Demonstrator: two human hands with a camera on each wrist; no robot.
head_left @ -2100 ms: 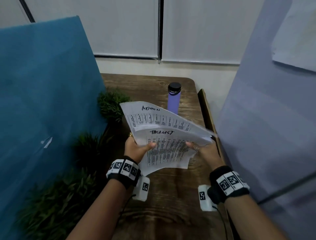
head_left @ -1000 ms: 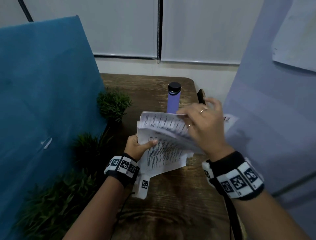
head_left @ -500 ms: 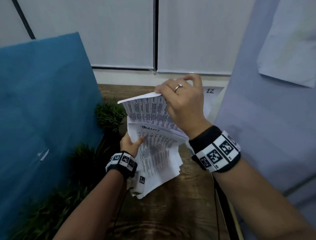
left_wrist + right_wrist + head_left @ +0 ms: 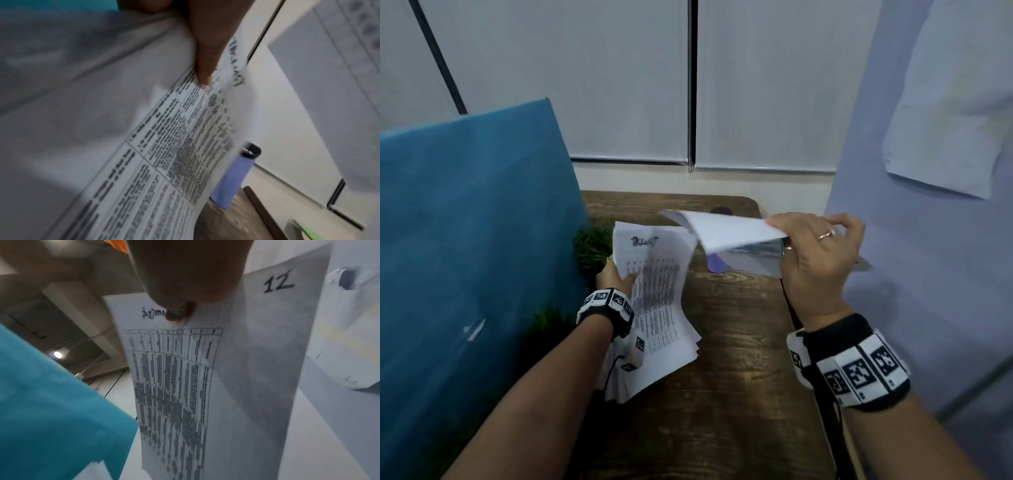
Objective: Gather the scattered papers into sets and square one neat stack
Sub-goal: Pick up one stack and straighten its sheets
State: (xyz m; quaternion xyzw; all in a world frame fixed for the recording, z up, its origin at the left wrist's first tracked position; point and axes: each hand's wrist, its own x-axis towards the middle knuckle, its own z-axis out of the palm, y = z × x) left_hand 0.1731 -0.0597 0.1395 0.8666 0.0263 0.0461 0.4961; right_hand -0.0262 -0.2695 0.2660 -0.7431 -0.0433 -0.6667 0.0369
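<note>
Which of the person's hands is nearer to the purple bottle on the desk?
The right hand, as far as the head view shows. It holds sheets just right of the purple bottle, which peeks out beneath them. The left hand grips its sheaf farther left.

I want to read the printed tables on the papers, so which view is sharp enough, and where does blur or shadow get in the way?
Head view: papers in the left hand show a heading, rows too small. Left wrist view: the sheet is smeared by motion blur. Right wrist view: the printed sheet is clearest, yet soft, and the sheet marked 12 lies in shadow.
</note>
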